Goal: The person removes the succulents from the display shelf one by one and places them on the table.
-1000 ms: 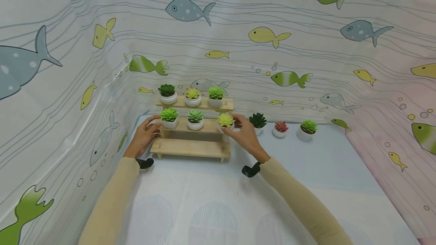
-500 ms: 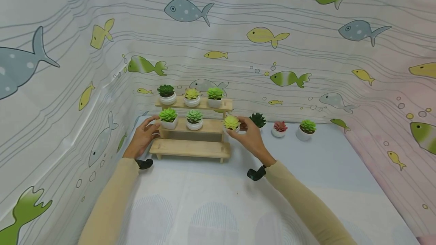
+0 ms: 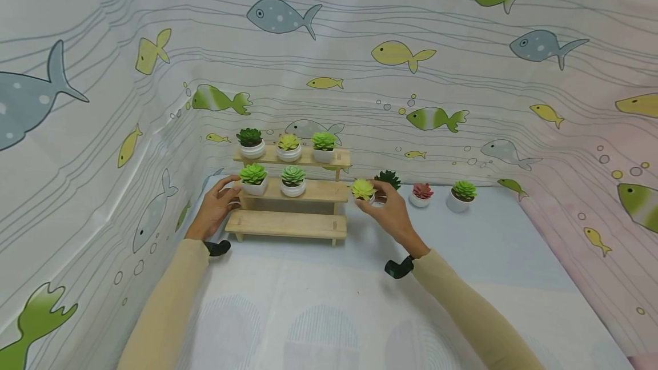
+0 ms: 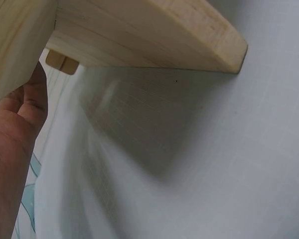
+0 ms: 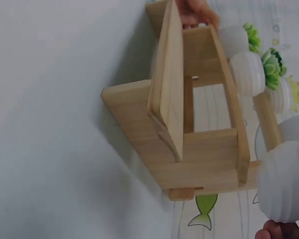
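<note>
My right hand point(image 3: 390, 213) pinches a small potted succulent point(image 3: 362, 189) with yellow-green leaves, held just off the right end of a three-tier wooden stand point(image 3: 288, 224). Its ribbed white pot point(image 5: 284, 181) fills the right edge of the right wrist view, thumb and fingertips against it. My left hand point(image 3: 213, 210) grips the left end of the stand's middle shelf; in the left wrist view its fingers point(image 4: 35, 97) curl behind the wood. On that shelf sit a bright green succulent point(image 3: 253, 179) and a blue-green one point(image 3: 293, 180).
Along the top shelf stand a dark green point(image 3: 251, 144), a yellow point(image 3: 289, 147) and a light green succulent point(image 3: 324, 147). Right of the stand, a dark plant point(image 3: 389, 179), partly hidden by my hand, a red one point(image 3: 421, 194) and a green one point(image 3: 462, 196) line the table's back.
My right hand has carried the yellow-green succulent off the right end of the middle shelf, moving rightward. The left hand keeps its place on the stand.
</note>
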Motion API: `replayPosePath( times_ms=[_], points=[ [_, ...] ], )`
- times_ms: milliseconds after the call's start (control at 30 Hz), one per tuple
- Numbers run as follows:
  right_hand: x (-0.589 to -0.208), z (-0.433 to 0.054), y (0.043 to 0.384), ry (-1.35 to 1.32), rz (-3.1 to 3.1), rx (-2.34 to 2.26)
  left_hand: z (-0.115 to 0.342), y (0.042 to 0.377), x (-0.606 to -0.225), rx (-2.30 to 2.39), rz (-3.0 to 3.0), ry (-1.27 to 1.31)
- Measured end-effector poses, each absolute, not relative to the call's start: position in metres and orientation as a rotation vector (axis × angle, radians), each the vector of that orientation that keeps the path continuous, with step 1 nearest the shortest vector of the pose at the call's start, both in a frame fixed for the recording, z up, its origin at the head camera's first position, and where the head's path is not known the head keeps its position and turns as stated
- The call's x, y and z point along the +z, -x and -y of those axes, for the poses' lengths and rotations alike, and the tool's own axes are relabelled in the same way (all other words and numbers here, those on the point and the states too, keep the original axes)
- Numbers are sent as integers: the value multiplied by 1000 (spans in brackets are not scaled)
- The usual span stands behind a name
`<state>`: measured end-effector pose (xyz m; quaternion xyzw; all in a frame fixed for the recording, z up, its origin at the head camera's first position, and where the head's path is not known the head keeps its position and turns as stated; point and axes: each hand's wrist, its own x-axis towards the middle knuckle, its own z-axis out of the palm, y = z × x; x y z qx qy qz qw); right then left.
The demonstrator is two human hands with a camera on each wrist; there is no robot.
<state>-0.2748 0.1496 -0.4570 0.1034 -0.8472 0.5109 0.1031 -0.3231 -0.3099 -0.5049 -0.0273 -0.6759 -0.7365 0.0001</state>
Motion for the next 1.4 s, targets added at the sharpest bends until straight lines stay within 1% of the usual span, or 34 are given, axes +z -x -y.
replayPosePath(
  times_ms=[200, 667, 1000, 1400],
  points=[
    [-461, -162, 269, -260, 2507, 1529, 306, 315, -491, -2358, 2131, 70],
    [-472, -187, 259, -197, 2513, 1558, 313, 329, -513, -2318, 2117, 86],
    [-486, -204, 256, -131, 2543, 1552, 315, 330, -512, -2316, 2138, 114],
    [-504, -219, 258, -24, 2600, 1542, 313, 330, -512, -2285, 2153, 85]
  ],
)
